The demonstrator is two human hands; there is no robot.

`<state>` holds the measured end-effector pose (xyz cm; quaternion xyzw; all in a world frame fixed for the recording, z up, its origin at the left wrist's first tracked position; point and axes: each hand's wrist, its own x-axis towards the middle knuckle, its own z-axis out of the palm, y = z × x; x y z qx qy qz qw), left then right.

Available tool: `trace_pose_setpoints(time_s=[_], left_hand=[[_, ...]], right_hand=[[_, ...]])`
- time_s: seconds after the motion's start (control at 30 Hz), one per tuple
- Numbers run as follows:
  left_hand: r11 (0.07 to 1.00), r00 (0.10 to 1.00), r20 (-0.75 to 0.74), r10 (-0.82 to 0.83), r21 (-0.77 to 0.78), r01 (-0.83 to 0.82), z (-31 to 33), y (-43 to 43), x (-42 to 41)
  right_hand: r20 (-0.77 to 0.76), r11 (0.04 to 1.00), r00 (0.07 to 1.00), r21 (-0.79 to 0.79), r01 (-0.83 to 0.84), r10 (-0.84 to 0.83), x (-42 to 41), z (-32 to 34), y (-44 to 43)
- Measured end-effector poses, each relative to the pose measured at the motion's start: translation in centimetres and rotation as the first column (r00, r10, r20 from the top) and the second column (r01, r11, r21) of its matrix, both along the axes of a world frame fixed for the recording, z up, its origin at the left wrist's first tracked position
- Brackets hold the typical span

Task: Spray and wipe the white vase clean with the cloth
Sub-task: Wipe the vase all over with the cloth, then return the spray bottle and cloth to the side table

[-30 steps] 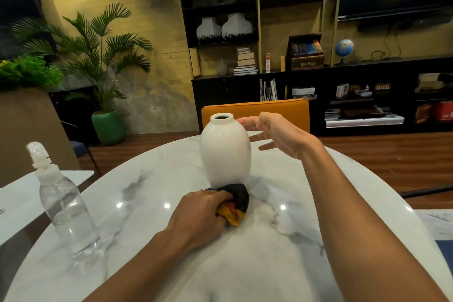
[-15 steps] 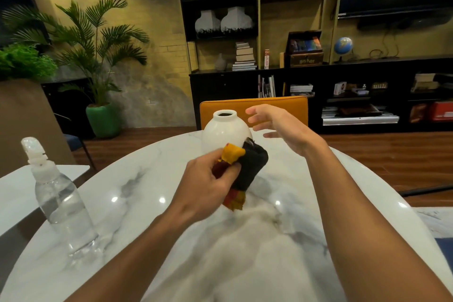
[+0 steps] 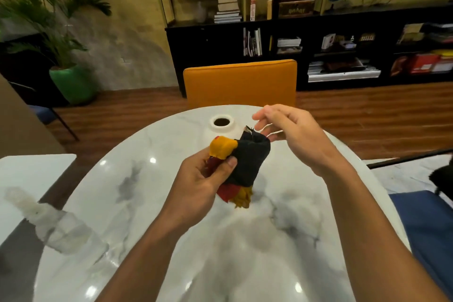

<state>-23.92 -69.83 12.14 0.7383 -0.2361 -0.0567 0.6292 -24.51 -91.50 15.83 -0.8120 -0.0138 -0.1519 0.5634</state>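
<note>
The white vase stands on the round marble table; only its neck and shoulder show behind the cloth. My left hand grips a bunched black, yellow and red cloth held up above the table in front of the vase. My right hand hovers just right of the cloth's top, fingers spread, its fingertips close to the cloth's upper edge; I cannot tell whether they touch it. A clear spray bottle with a white nozzle appears blurred at the table's left edge.
An orange chair stands at the table's far side. A second white tabletop lies to the left and a blue seat to the right. A potted palm and dark shelving stand at the back.
My left hand lifted the cloth from the vase's base up off the table. My right hand came down from beside the vase toward the cloth's top. The view tilted downward.
</note>
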Motion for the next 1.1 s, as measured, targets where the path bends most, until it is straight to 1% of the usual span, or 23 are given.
trace_pose_setpoints(time_s=[0.07, 0.13, 0.17, 0.2, 0.27, 0.3, 0.37, 0.43, 0.53, 0.63, 0.73, 0.8, 0.83, 0.9, 0.97, 1.0, 1.1], left_hand=[[1.000, 0.997, -0.073, 0.010, -0.003, -0.010, 1.6, 0.1, -0.3], [1.000, 0.993, -0.117, 0.021, -0.002, -0.022, 3.1, 0.3, -0.8], [1.000, 0.984, -0.178, 0.019, 0.013, -0.017, 5.2, 0.7, -0.5], [1.000, 0.979, -0.200, 0.029, 0.017, -0.026, 5.9, 0.7, -0.7], [1.000, 0.976, -0.217, 0.024, 0.010, -0.022, 7.7, 1.1, -1.1], [1.000, 0.969, -0.245, 0.028, 0.006, -0.027, 8.6, 1.4, -0.9], [1.000, 0.956, -0.293, 0.022, 0.000, -0.022, 11.1, 2.6, -1.0], [0.999, 0.940, -0.340, 0.029, -0.024, -0.040, 13.1, 3.7, -1.2], [0.990, 0.909, -0.398, 0.128, -0.004, -0.142, 15.0, 5.4, -1.5], [0.974, 0.895, -0.389, 0.219, 0.041, -0.221, 16.4, 7.2, -1.8], [0.968, 0.897, -0.368, 0.245, 0.046, -0.246, 17.6, 8.7, -2.2], [0.973, 0.895, -0.383, 0.228, 0.066, -0.220, 17.9, 9.5, -2.6], [0.977, 0.883, -0.421, 0.209, 0.065, -0.201, 18.0, 9.7, -2.9], [0.978, 0.823, -0.545, 0.160, -0.024, -0.206, 18.1, 10.1, -3.4], [0.945, 0.717, -0.691, 0.093, -0.166, -0.282, 18.1, 10.2, -3.7], [0.924, 0.673, -0.737, 0.064, -0.211, -0.319, 18.2, 10.2, -3.9], [0.900, 0.603, -0.798, 0.012, -0.255, -0.354, 18.0, 10.1, -4.7]], right_hand=[[-0.124, 0.999, 0.991, 0.002, -0.054, 0.054, -0.7, 1.4, 0.2], [-0.245, 0.989, 0.958, 0.015, -0.150, 0.149, -1.3, 2.6, 0.4], [-0.334, 0.979, 0.920, 0.074, -0.191, 0.205, -1.2, 4.4, 0.7], [-0.387, 0.965, 0.884, 0.137, -0.225, 0.262, -1.5, 4.7, 1.1], [-0.435, 0.926, 0.827, 0.287, -0.247, 0.355, -1.8, 5.8, 1.5], [-0.439, 0.908, 0.812, 0.336, -0.250, 0.386, -1.8, 6.6, 1.6], [-0.418, 0.877, 0.799, 0.402, -0.264, 0.432, -1.9, 8.8, 2.2], [-0.413, 0.863, 0.794, 0.433, -0.260, 0.446, -2.2, 10.7, 2.8], [-0.409, 0.858, 0.807, 0.464, -0.218, 0.426, -2.7, 12.7, 4.9], [-0.449, 0.888, 0.836, 0.450, -0.096, 0.317, -3.4, 13.8, 7.6], [-0.502, 0.876, 0.843, 0.476, 0.083, 0.193, -4.0, 13.8, 10.0], [-0.527, 0.875, 0.842, 0.455, 0.163, 0.117, -4.5, 13.6, 11.3], [-0.543, 0.880, 0.834, 0.439, 0.182, 0.099, -4.7, 13.4, 11.7], [-0.571, 0.879, 0.808, 0.448, 0.161, 0.143, -5.3, 12.9, 12.5], [-0.596, 0.859, 0.769, 0.496, 0.126, 0.232, -6.0, 12.3, 13.1], [-0.596, 0.844, 0.755, 0.525, 0.110, 0.273, -6.3, 12.0, 13.3], [-0.576, 0.776, 0.727, 0.623, 0.095, 0.374, -6.6, 10.9, 13.3]])
